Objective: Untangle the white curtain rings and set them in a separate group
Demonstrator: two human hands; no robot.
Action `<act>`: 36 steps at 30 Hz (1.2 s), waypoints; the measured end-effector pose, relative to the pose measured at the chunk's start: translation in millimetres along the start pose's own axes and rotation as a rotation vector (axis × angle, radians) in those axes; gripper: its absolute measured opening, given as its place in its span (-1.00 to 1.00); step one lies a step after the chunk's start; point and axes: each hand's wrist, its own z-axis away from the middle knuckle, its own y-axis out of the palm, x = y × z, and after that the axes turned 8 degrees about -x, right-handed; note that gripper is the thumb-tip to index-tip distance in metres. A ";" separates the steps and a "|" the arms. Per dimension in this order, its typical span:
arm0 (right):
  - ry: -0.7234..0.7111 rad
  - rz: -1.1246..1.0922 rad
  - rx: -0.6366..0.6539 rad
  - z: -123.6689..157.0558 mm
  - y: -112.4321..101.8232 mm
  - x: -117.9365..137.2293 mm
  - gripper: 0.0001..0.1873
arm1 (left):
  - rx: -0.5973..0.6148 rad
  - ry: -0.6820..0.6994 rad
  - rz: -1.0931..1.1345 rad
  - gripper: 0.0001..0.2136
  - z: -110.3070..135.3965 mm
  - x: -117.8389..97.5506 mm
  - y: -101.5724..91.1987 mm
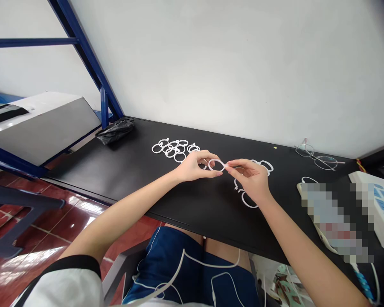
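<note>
Both my hands hold one white plastic ring (216,165) just above the black table (121,170). My left hand (196,166) pinches its left side with thumb and fingers. My right hand (251,179) pinches its right side at a small tab. A loose pile of several white rings (174,149) lies on the table behind my left hand. More white rings (249,200) lie under and behind my right hand, partly hidden by it.
A crumpled black bag (115,131) sits at the table's far left corner. Wire-rimmed glasses (318,158) lie at the far right by the wall. A blurred-out object (333,217) and a white power strip (379,200) occupy the right end. Blue metal framing (92,64) rises at left.
</note>
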 end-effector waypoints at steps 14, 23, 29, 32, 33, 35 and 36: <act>0.065 0.048 0.240 -7.1 -11.9 7.2 -0.79 | 0.124 0.072 0.029 -0.65 -2.0 -3.9 -10.4; 0.125 -0.033 0.264 -7.6 -11.2 17.6 -0.82 | 0.166 0.027 0.120 -0.62 -4.2 -2.8 -14.5; 0.092 -0.011 0.271 -6.8 -10.4 16.2 -0.81 | 0.169 0.018 0.119 -0.64 -3.9 -2.7 -16.3; 0.081 -0.013 0.281 -6.1 -11.3 12.4 -0.82 | 0.173 0.032 0.105 -0.64 -4.4 -1.6 -17.1; 0.079 -0.018 0.283 -5.9 -11.5 11.5 -0.83 | 0.173 0.038 0.100 -0.64 -4.6 -1.3 -17.3; 0.078 -0.023 0.283 -5.5 -11.7 10.7 -0.84 | 0.169 0.041 0.100 -0.64 -4.9 -1.1 -17.3; 0.078 -0.022 0.280 -5.3 -11.6 10.8 -0.84 | 0.167 0.038 0.103 -0.63 -5.0 -1.2 -17.1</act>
